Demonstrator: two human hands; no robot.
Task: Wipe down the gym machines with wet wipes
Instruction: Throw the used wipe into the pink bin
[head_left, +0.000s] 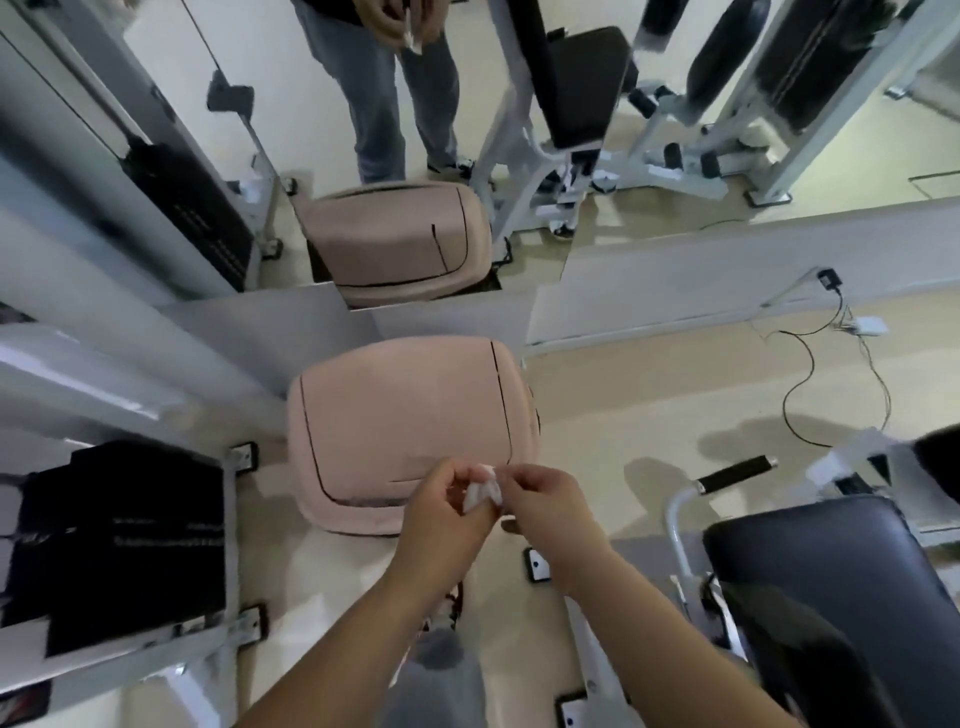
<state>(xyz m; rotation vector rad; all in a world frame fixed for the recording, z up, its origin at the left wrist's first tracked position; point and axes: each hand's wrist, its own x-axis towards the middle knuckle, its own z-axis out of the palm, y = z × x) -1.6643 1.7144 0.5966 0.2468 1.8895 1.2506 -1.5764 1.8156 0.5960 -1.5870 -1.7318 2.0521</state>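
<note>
Low in the middle of the frame, our left hand (441, 512) and right hand (545, 499) meet, and both pinch a small crumpled white wet wipe (484, 493) between curled fingertips. The wipe sits bunched between the two hands, right over the near edge of a pink bin (405, 415) whose lid is shut and which stands on the pale floor in the centre of the frame.

At the lower left we see a black weight stack (124, 545) in a grey metal machine frame. At the lower right lies a black padded seat (831, 597) of another machine, and just above it a white bar ends in a black handle grip (735, 473).

Across the top of the frame runs a wall mirror (675, 171); in it we see the pink bin again, our jeans and hands, and more grey machines. At the right edge, below the mirror, a thin black cable (800, 384) loops over the floor to a small white adapter (870, 326).
</note>
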